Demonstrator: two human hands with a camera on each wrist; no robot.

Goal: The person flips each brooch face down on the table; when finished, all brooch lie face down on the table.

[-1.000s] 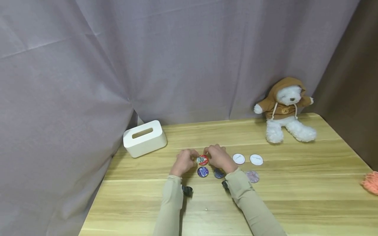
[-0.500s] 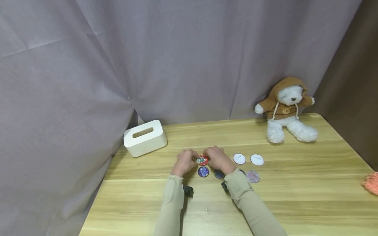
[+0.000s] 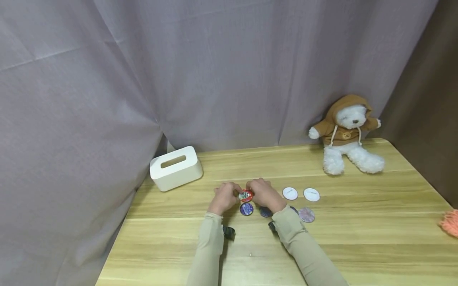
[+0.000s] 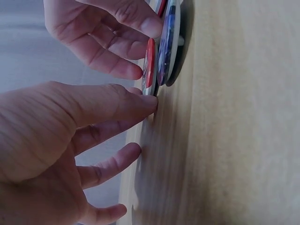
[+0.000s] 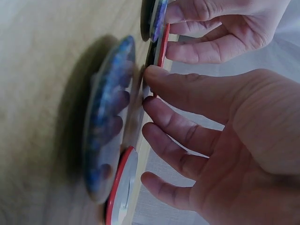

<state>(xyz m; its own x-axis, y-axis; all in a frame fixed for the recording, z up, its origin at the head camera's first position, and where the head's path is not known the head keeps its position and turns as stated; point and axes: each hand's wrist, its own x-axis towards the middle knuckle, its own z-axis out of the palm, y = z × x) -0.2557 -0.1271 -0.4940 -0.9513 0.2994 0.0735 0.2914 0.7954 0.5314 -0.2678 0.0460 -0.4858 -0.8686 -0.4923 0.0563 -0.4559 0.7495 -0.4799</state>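
Observation:
A red button badge with a green and white print lies between both hands on the table. My left hand pinches its left edge between thumb and index finger; the other fingers are spread in the left wrist view. At the opposite edge, my right hand has thumb and index finger around the rim. Just nearer sits a purple-blue badge. A dark blue badge lies below the right hand, and another is mostly hidden by the right sleeve.
Two badges lie white back up, one beside the other. A pale pink badge is nearer. A white tissue box stands back left, a teddy bear back right. Coral yarn lies at the right edge.
The red badge has turned slightly between the fingers, its print now angled differently. Both hands stay almost in place around it; the other badges have not moved.

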